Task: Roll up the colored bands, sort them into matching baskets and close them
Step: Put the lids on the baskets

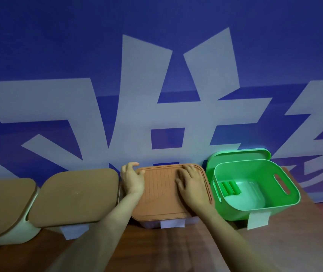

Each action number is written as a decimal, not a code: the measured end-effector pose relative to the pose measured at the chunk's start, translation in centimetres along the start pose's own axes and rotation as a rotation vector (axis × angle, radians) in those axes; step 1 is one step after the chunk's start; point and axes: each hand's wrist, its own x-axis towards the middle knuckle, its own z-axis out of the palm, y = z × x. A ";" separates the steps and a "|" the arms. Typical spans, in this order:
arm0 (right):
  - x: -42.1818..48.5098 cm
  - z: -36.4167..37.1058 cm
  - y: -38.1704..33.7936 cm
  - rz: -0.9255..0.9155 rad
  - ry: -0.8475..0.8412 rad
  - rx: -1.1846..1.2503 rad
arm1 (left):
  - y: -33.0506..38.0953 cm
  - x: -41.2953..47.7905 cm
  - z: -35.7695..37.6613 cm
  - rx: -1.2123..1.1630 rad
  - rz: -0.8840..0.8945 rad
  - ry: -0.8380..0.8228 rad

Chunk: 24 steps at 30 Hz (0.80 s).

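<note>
**Row of baskets on a table (176, 250).** At the far right the green basket (235, 212) stood open and held rolled green bands (230, 188), with its green lid (235, 155) propped behind. The right hand (191, 186) lay flat on the orange lid (160, 195), fingers apart. The left hand (133, 179) gripped that lid's far left corner, fingers curled. The brown lids (74, 195) hid what the left baskets held, and the leftmost was cut off.

Studio-like booth: printed blue banner (58, 55) behind wooden table (176, 250).
</note>
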 end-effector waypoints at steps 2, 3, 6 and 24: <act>-0.9 -0.5 -0.7 -0.001 -0.183 -0.074 | 0.0 -1.6 0.2 0.198 0.265 -0.085; -1.3 -0.6 -0.7 -0.013 -0.235 -0.127 | 0.0 -2.6 0.3 0.288 0.347 -0.184; -2.1 -0.9 -0.8 -0.019 -0.322 -0.214 | -0.8 -4.7 0.7 0.599 0.433 -0.468; 0.1 -10.5 3.4 0.220 -0.080 0.599 | 2.7 -4.5 2.0 0.689 0.374 -0.461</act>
